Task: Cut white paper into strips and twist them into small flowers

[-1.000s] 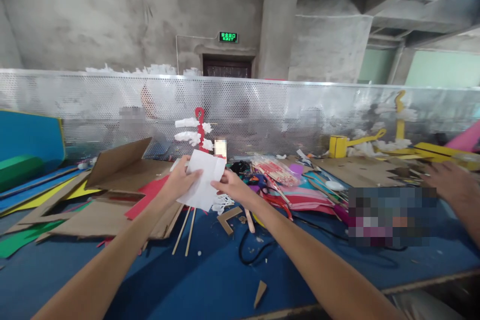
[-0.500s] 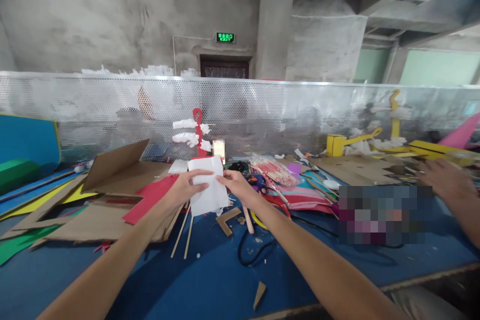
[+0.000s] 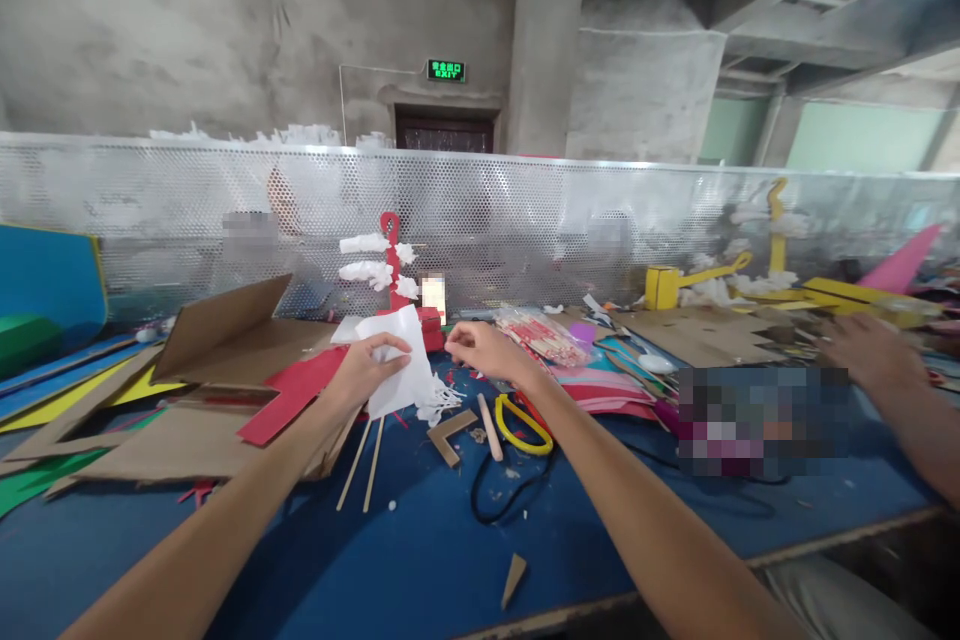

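Observation:
My left hand (image 3: 367, 370) pinches a sheet of thin white paper (image 3: 409, 388) by its left side, and the sheet hangs tilted above the table. To the right of the sheet and apart from it is my right hand (image 3: 486, 350), its fingertips pressed together; whatever they hold, if anything, is too small to make out. Behind the sheet stands a red hook-topped post (image 3: 394, 292) with white tufts on sticks at both sides and a red base. A frayed white paper strip (image 3: 439, 402) shows just below the sheet's right edge.
Cardboard pieces (image 3: 172, 445) and a red sheet (image 3: 281, 400) lie to the left. Yellow-handled scissors (image 3: 525, 440), a pale stick (image 3: 490, 428) and a black cord (image 3: 480, 510) lie near my right forearm. Another person's hand (image 3: 874, 355) is at the far right. Perforated metal (image 3: 525, 220) forms the back partition.
My right hand has let go of the paper and moved slightly right. The paper, now in my left hand alone, has tilted. The yellow scissor handle has come into fuller view.

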`<state>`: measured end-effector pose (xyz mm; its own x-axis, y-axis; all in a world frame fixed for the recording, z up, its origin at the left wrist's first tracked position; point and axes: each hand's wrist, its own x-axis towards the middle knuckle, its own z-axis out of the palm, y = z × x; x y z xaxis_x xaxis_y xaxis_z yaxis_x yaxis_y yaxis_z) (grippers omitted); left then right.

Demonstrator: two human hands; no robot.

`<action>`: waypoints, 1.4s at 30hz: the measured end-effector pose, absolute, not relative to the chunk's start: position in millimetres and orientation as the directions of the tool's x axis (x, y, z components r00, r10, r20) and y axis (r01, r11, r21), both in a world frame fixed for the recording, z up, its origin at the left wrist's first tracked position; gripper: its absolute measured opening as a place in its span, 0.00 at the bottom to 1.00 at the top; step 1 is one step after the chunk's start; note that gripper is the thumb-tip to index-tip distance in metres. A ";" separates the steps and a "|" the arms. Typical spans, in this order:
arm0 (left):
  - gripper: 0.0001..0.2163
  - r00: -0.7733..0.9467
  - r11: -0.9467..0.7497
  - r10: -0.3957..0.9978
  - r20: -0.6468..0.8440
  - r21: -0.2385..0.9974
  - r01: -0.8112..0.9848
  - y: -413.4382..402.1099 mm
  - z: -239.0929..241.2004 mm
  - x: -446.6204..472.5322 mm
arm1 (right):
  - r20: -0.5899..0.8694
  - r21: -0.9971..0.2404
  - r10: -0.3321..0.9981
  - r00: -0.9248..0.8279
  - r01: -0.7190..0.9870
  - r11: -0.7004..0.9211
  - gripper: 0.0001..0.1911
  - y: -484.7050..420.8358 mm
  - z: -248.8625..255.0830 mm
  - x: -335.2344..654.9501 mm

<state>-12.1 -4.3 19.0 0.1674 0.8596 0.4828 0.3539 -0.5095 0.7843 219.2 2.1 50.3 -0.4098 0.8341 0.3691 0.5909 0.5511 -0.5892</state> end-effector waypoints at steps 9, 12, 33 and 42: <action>0.16 0.153 -0.506 0.861 0.485 0.787 0.352 2.5 12.9 -14.2 | -0.353 -0.141 0.935 -0.026 0.990 -0.026 0.17 -4.8 61.2 270.8; 0.18 0.155 -0.517 0.855 0.496 0.786 0.337 4.7 11.2 -16.4 | -0.451 -0.167 0.892 -0.016 0.984 -0.066 0.19 -4.9 59.1 270.9; 0.20 0.045 -0.457 0.875 0.482 0.792 0.404 3.7 16.6 -24.7 | -0.086 -0.362 0.954 -0.289 0.901 0.240 0.27 -0.5 63.9 268.8; 0.21 -0.122 -0.514 0.787 0.604 0.753 0.411 0.1 27.6 -29.6 | 0.020 -0.432 0.881 -0.473 0.790 0.434 0.31 -0.7 61.9 257.9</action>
<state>-29.6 0.1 27.6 -0.1225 0.7872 0.6044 0.4111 -0.5141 0.7528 257.9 -0.7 61.9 -0.4731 0.8808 0.0198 0.7905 0.4343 -0.4319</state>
